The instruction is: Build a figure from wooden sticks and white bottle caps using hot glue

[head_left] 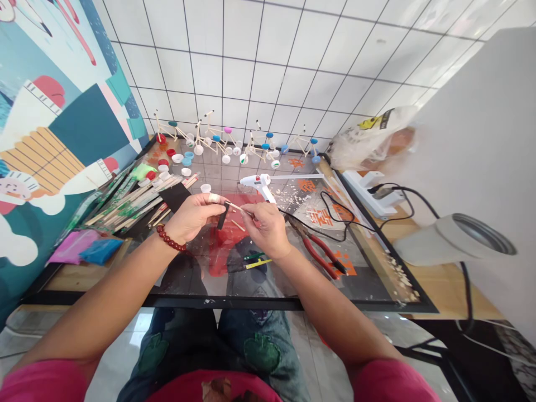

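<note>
Pinching a thin pale wooden stick (239, 208) in the fingertips, the right hand (264, 229) is nearly closed, while the left hand (192, 218) grips a narrow black strip (223, 216) just beside the stick's end. Both hands are held over the middle of a black-framed glass desktop (209, 303). A white hot glue gun (256, 184) lies just beyond them, red-handled pliers (322, 255) lie toward the right edge, and small stick-and-bottle-cap models (218, 139) stand along the far edge.
</note>
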The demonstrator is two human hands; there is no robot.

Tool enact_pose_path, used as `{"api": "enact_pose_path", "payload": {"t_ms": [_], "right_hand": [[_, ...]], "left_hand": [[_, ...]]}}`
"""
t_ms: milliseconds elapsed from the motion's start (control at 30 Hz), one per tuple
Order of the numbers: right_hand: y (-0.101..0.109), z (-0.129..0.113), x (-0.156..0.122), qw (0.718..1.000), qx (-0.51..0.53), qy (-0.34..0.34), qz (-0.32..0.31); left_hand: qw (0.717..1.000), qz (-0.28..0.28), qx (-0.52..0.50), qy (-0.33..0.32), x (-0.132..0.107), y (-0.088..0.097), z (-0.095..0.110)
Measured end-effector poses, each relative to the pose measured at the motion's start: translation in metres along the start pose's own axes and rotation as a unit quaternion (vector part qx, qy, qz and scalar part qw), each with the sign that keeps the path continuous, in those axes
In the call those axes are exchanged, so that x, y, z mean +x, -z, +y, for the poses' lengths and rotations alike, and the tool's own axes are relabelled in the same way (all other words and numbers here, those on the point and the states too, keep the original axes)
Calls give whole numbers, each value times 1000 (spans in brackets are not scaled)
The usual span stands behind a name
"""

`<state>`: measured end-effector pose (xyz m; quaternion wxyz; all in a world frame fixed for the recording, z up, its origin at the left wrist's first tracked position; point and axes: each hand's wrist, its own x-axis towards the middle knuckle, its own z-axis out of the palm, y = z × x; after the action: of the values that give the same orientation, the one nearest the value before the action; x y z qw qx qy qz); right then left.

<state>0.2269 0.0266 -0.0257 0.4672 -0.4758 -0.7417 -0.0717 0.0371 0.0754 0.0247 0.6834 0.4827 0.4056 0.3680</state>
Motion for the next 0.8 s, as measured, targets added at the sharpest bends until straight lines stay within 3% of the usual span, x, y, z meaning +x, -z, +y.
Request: {"api": "enact_pose_path", "payload": {"t_ms": [333, 800], "right_hand": [[-1, 1, -1, 1000, -11, 12, 14], [0, 3, -1, 1000, 5, -11, -15]], "left_hand": [[1000, -5, -10, -3, 2, 3, -4], [1000, -4, -24, 16, 2, 1, -3]]}}
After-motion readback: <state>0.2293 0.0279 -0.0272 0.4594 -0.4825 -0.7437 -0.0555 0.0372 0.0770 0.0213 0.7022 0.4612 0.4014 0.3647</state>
